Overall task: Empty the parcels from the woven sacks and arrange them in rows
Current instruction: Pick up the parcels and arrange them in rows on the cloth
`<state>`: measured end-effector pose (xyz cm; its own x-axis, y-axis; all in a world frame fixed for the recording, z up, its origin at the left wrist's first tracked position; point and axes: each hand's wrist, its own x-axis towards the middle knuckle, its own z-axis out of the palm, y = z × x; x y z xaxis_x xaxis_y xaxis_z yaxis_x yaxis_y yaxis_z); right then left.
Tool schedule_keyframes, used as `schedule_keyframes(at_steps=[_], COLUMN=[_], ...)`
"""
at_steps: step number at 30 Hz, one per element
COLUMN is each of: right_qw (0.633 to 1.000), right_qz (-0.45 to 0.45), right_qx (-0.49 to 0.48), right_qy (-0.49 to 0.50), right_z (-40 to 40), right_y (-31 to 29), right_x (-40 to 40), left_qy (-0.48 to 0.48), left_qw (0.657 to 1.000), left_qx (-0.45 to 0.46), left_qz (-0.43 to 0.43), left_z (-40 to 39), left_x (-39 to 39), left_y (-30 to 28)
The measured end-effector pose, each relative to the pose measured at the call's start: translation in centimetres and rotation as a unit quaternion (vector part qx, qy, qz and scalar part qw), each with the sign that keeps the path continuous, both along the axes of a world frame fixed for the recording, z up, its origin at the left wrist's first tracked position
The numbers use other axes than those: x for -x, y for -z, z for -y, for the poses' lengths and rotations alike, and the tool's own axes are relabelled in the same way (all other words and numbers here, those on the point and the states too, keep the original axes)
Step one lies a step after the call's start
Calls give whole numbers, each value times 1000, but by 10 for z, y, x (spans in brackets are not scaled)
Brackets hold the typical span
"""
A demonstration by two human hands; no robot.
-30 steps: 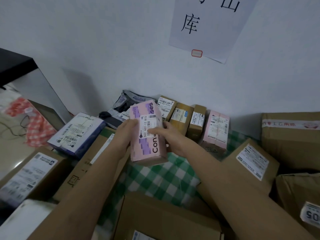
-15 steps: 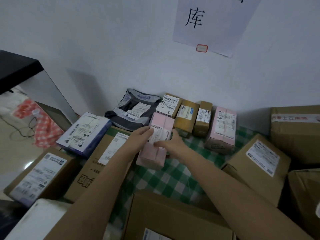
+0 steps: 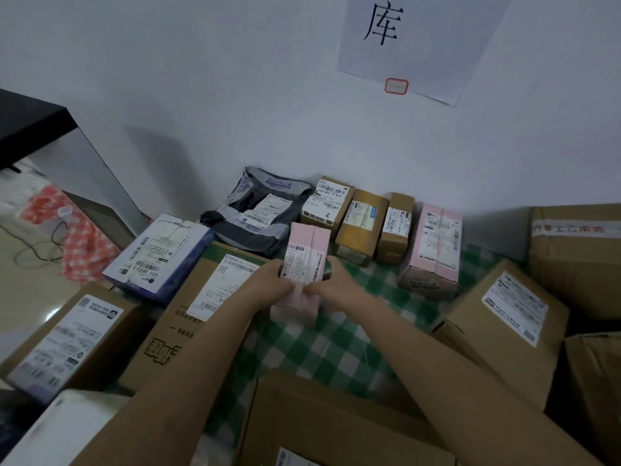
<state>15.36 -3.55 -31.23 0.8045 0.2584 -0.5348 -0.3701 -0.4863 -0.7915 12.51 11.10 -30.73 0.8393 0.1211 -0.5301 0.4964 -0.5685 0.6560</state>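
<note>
Green-and-white checked cloth covers the floor against a pale wall, and both hands are on the pink parcel at its middle: the left hand grips its left edge, the right hand clasps its right. It's a smooth, taped, oblong box with a white label on top. Behind it runs a row: grey crinkled mailer bag, three small cardboard boxes, another pink box. Bare cloth lies just right of the parcel; big cartons crowd both sides.

White wall, paper sign, black table
</note>
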Motion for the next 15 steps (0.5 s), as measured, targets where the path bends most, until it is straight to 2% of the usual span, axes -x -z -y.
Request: schedule_keyframes(at_steps=[4, 9, 15], right_qw=[1000, 999, 998], right_qz=[2, 1, -7], right_qx=[2, 0, -5], right_qy=[25, 48, 64], right_z=[-7, -11, -12], right_y=[4, 11, 16], right_x=[-9, -15, -17], left_qy=[6, 11, -44], left_qw=[999, 999, 996], left_qx=[-24, -11, 24], left_qz=[22, 29, 72], left_z=[-1, -1, 3], left_x=[-11, -14, -12], left_y=[-1, 1, 5])
